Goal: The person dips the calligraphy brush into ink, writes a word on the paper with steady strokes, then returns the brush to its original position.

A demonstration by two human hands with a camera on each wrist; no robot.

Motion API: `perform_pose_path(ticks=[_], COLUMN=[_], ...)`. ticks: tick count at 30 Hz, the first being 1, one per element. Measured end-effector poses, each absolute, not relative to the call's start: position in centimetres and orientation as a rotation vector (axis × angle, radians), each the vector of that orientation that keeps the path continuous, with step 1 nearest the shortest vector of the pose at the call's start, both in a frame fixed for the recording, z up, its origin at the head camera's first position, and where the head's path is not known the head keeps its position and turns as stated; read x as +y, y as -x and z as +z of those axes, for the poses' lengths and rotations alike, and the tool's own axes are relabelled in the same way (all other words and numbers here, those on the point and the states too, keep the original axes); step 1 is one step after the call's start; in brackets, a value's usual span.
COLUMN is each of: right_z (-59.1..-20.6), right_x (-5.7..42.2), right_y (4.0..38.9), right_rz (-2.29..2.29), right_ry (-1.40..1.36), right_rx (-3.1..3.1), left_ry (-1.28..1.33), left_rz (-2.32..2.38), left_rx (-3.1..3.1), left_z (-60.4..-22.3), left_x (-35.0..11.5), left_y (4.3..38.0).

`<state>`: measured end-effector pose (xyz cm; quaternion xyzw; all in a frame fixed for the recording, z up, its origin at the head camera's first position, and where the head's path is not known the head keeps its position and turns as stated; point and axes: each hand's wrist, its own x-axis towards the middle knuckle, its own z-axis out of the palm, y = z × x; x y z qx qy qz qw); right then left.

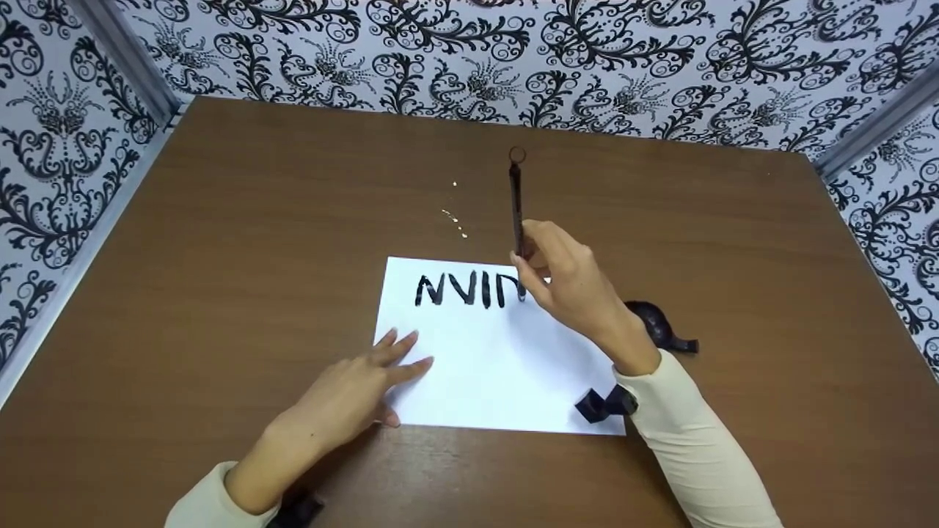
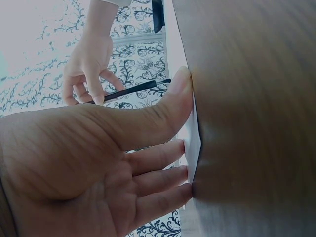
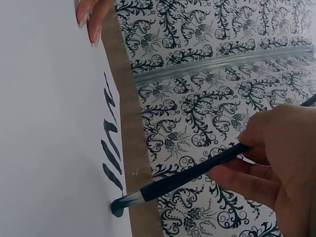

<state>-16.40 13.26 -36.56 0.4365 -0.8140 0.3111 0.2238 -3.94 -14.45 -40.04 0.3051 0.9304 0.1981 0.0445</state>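
My right hand pinches a dark-handled paintbrush with a ring at its top end. The brush stands nearly upright, its black wet tip touching the white paper. Bold black lettering runs along the sheet's far edge, reading NVI followed by further strokes under the brush. At the sheet's left edge my left hand rests with spread fingers. In the left wrist view, the thumb and fingertips of that hand press on the paper's edge.
A dark rounded object with a short spout-like end lies on the brown table, partly behind the right wrist. Small pale specks dot the table beyond the paper. Patterned black-and-white walls surround the table's back and sides.
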Motion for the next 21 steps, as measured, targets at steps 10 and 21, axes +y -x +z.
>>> perform_pose_path(ticks=[10, 21], right_z=[-36.56, -36.64], right_x=[12.78, 12.24], right_y=[15.83, 15.42], right_rz=[0.859, 0.851], right_ry=[-1.238, -1.292], right_rx=[-2.233, -2.208], left_ry=[-0.928, -0.924], left_rz=[0.581, 0.595], left_rx=[2.855, 2.850], left_z=[-40.17, -40.12], left_x=[-14.48, -14.45], left_y=[3.98, 3.97])
